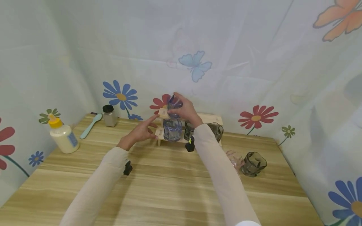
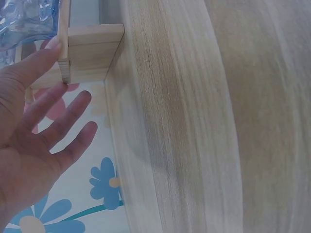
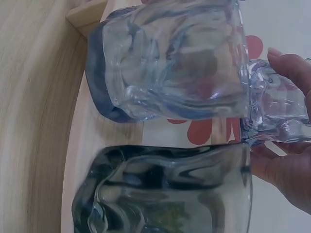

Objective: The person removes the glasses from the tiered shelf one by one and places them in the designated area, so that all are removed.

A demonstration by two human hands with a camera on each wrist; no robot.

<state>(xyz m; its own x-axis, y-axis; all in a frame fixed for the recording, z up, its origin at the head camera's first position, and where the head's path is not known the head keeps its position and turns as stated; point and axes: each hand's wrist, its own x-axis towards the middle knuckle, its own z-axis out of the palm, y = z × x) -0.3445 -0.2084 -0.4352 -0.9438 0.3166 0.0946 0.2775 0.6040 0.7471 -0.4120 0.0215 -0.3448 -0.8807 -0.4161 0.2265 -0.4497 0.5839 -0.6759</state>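
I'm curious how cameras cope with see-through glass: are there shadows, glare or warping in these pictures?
Head view: soft, faint shadows on the table; left wrist view: the table's grain bows, probably lens distortion, and the scene lies sideways; right wrist view: small bright glints on the held blue glass and the dark glass.

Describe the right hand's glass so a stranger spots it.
On the wooden table, find the two-tier wooden rack at the back. At its upper left end is the upper bluish glass. Unlike the lower bluish glass, it's gripped by the right hand.
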